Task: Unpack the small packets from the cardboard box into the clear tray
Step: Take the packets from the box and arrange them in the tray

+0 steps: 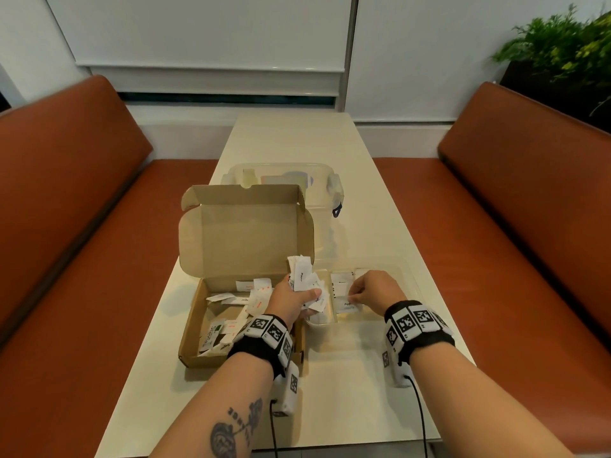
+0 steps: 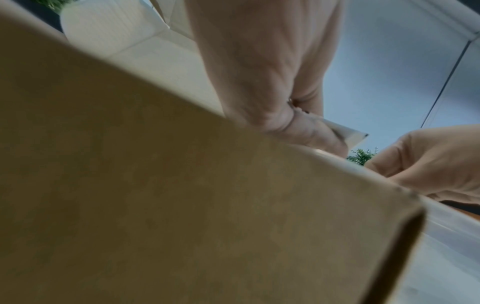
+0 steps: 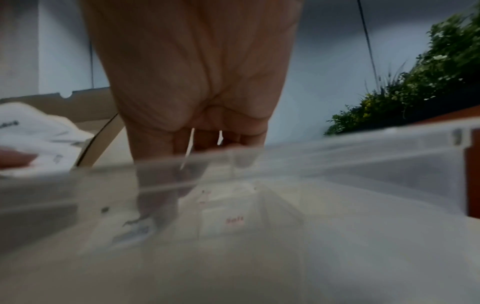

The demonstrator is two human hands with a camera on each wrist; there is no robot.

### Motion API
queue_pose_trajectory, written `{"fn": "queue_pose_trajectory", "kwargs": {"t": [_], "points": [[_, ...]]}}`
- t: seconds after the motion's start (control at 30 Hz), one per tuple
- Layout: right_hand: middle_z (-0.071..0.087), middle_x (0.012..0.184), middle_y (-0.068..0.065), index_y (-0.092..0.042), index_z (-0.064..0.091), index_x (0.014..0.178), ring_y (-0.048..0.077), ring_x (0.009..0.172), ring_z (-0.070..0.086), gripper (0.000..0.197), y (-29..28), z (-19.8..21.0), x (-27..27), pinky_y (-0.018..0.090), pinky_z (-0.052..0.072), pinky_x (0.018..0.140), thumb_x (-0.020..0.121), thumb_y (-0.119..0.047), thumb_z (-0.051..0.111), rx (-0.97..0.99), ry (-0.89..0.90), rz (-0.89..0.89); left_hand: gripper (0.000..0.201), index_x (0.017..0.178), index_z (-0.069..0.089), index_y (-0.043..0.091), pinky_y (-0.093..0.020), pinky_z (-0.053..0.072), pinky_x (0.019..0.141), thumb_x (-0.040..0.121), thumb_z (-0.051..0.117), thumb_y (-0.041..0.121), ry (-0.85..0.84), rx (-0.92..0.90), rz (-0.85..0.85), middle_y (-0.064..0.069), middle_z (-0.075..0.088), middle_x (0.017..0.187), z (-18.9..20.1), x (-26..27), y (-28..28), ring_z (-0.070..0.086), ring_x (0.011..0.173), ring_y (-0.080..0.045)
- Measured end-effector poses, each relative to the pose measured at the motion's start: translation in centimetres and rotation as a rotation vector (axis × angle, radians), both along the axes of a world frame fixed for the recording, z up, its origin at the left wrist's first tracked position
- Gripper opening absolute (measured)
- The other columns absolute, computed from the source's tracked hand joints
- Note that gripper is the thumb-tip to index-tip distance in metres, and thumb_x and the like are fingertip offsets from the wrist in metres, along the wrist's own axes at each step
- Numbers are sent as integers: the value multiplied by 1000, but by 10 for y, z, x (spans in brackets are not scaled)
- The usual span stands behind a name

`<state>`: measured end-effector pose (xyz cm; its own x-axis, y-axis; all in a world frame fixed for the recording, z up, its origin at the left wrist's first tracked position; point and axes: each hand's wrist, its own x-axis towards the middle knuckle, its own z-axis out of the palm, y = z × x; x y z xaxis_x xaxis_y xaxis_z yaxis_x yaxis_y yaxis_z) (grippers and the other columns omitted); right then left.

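Observation:
The open cardboard box (image 1: pixel 191 325) lies at the left with several white packets (image 1: pixel 251 299) inside. My left hand (image 1: pixel 297 292) hovers over the box's right edge and grips a bundle of packets (image 1: pixel 304 276). To its right sits the clear tray (image 1: pixel 408 276), with a few packets (image 1: pixel 340 282) lying flat in it. My right hand (image 1: pixel 355 297) is over the tray and pinches one packet (image 1: pixel 347 305) low inside it. In the right wrist view thin packet edges (image 3: pixel 191 142) show between the curled fingers (image 3: pixel 246 139), behind the tray wall (image 3: pixel 337 160).
A clear lidded container (image 1: pixel 284 175) stands behind the box's raised lid (image 1: pixel 244 233). The long cream table (image 1: pixel 347 375) runs between two orange benches (image 1: pixel 66 226). A potted plant (image 1: pixel 562 54) is at the far right. In the left wrist view the box wall (image 2: pixel 182 205) fills most of the picture.

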<state>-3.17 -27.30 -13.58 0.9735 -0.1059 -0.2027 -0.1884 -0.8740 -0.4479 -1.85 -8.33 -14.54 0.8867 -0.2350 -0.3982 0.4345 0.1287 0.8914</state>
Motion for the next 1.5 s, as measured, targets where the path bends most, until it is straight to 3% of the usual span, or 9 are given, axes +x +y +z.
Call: {"fn": "queue_pose_trajectory", "kwargs": {"t": [0.2, 0.37, 0.6, 0.73, 0.8, 0.9, 1.03, 1.27, 1.5], "points": [[69, 97, 4, -18, 75, 94, 18, 110, 48, 14, 5, -11, 2, 26, 44, 83, 85, -26, 67, -125, -65, -7, 44, 124, 54, 7, -36, 58, 72, 84, 65, -5, -15, 22, -10, -15, 64, 118, 1, 0, 0, 64, 105, -31], [62, 97, 0, -17, 70, 94, 19, 106, 42, 18, 9, -19, 1, 22, 34, 76, 80, -30, 70, -208, -93, 55, 43, 122, 55, 11, -35, 58, 70, 84, 64, -5, -9, 9, -9, -13, 64, 116, 0, 0, 1, 64, 104, -30], [61, 98, 2, -20, 49, 91, 22, 102, 44, 30, 14, -22, 2, 31, 42, 79, 74, -30, 72, -252, -112, 58, 39, 116, 56, 16, -40, 58, 77, 84, 66, -4, -29, 35, -22, -10, 66, 113, -1, 1, 2, 65, 102, -29], [59, 100, 2, -17, 52, 98, 22, 103, 44, 33, 14, -22, 3, 31, 43, 82, 75, -30, 73, -246, -99, 59, 38, 115, 56, 16, -38, 59, 74, 83, 66, -4, -33, 40, -30, -10, 66, 111, -2, 2, 2, 66, 100, -28], [58, 95, 1, -17, 52, 92, 20, 99, 44, 32, 14, -20, 2, 29, 42, 78, 74, -31, 74, -193, -128, 47, 38, 116, 56, 14, -37, 59, 73, 83, 66, -3, -36, 44, -27, -11, 66, 111, -2, 2, 2, 66, 99, -28], [58, 78, -2, -16, 54, 78, 15, 82, 50, 25, 17, -14, 0, 24, 39, 67, 77, -34, 72, 75, -226, -17, 39, 117, 56, 12, -33, 58, 66, 83, 67, -2, -40, 49, -28, -12, 67, 112, -2, 2, 0, 66, 98, -27], [58, 72, -6, -20, 55, 77, 8, 65, 51, 32, 27, -2, 1, 20, 42, 61, 72, -43, 76, 392, -155, -8, 44, 120, 55, 11, -27, 55, 56, 80, 71, 1, -50, 61, -32, -12, 66, 112, -1, 3, -2, 66, 94, -23], [57, 69, -6, -22, 46, 83, 5, 59, 50, 44, 36, 0, 3, 16, 38, 53, 64, -33, 84, 383, -32, -18, 43, 124, 52, 10, -33, 55, 59, 85, 66, 1, -46, 62, -9, -17, 64, 115, -3, 4, -4, 65, 100, -35], [60, 76, 8, -15, 48, 87, 12, 57, 50, 40, 37, 2, 0, 21, 40, 52, 68, -14, 83, 613, -25, -195, 38, 123, 54, 11, -40, 59, 70, 87, 65, 4, -5, 22, 10, -16, 64, 117, -4, 4, -3, 65, 102, -34]]}}
